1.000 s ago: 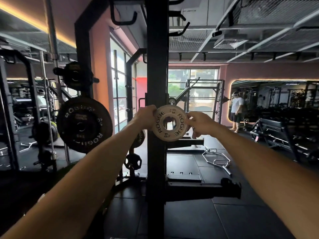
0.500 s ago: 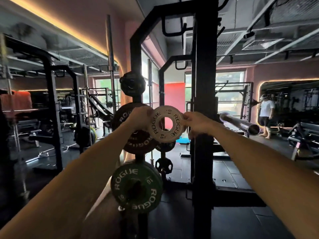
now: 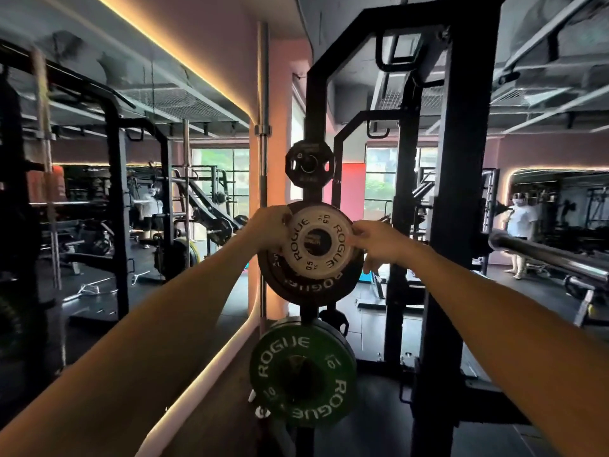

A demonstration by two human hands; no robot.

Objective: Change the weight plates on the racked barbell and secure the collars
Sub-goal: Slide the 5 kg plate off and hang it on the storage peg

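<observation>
A small white ROGUE 0.5 plate (image 3: 318,243) is held up at chest height, right in front of a larger black ROGUE plate (image 3: 313,285) stored on the rack's upright. My left hand (image 3: 268,227) grips its left rim and my right hand (image 3: 375,240) pinches its right rim. Through the white plate's centre hole the black plate's hub shows. The bare steel sleeve of the racked barbell (image 3: 547,257) juts in from the right edge, apart from both hands.
Below hangs a green ROGUE 10 plate (image 3: 301,374); above sits a small black grip plate (image 3: 309,166). A thick black rack post (image 3: 458,225) stands on the right. A mirror fills the left wall. One person (image 3: 522,232) stands far right.
My view has swung left and closer to the storage upright. Both hands carried the white plate from in front of the rack post to directly over the black stored plate.
</observation>
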